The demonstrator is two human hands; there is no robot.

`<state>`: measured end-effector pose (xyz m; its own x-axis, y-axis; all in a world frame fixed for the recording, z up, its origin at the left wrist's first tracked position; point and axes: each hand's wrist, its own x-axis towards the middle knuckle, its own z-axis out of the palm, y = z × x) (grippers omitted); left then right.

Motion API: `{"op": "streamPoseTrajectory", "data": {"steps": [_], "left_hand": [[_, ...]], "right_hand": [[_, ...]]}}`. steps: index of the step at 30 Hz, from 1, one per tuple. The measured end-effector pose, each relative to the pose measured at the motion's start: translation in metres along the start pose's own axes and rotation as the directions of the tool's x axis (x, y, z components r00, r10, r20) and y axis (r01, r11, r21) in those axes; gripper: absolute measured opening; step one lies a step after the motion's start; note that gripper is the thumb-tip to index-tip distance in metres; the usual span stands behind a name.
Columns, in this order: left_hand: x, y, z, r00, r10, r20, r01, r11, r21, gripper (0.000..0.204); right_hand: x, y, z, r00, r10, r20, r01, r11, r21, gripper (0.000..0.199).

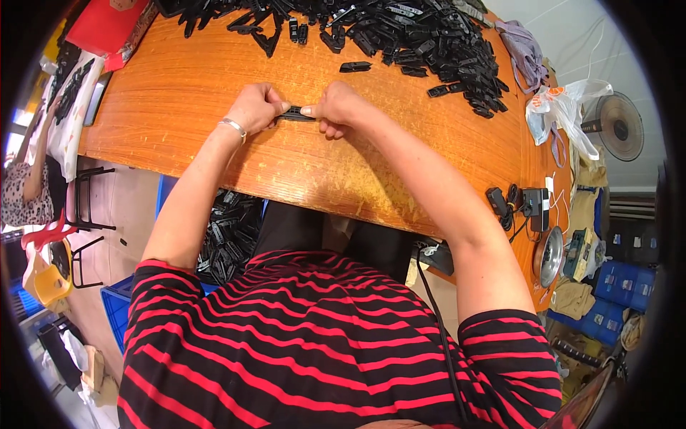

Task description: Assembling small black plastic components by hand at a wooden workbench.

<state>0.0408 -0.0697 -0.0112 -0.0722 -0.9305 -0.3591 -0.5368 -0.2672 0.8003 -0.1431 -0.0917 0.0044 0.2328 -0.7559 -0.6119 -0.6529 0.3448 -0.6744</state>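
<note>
Above the wooden table, a small, long black plastic piece (296,115) is held level between my two hands. My left hand (254,109) pinches its left end with thumb and fingers. My right hand (339,106) grips the other end, the thumb pressed on top and the fingers curled beneath. What the piece belongs to is too small to make out. A similar loose black piece (355,66) lies on the table just beyond my right hand.
A large heap of black plastic pieces (429,43) covers the table's far side. A blue crate (121,307) of similar pieces stands by my left leg. Cables with an adapter (532,202), a metal bowl (549,257) and a fan (619,126) are at right. Another person (32,189) sits far left.
</note>
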Motion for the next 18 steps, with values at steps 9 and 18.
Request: {"op": "streamPoseTrajectory", "data": {"steps": [9, 18], "left_hand": [[-0.046, -0.043, -0.029, 0.990, 0.141, 0.005, -0.141, 0.990, -0.032, 0.019], [-0.054, -0.051, -0.079, 0.905, 0.354, -0.235, -0.311, 0.929, 0.201, 0.014]], "right_hand": [[-0.019, 0.024, 0.007, 0.970, -0.243, -0.007, 0.232, 0.932, -0.278, 0.037], [0.023, 0.049, -0.061, 0.513, -0.718, -0.471, 0.216, 0.639, -0.738, 0.024]]}}
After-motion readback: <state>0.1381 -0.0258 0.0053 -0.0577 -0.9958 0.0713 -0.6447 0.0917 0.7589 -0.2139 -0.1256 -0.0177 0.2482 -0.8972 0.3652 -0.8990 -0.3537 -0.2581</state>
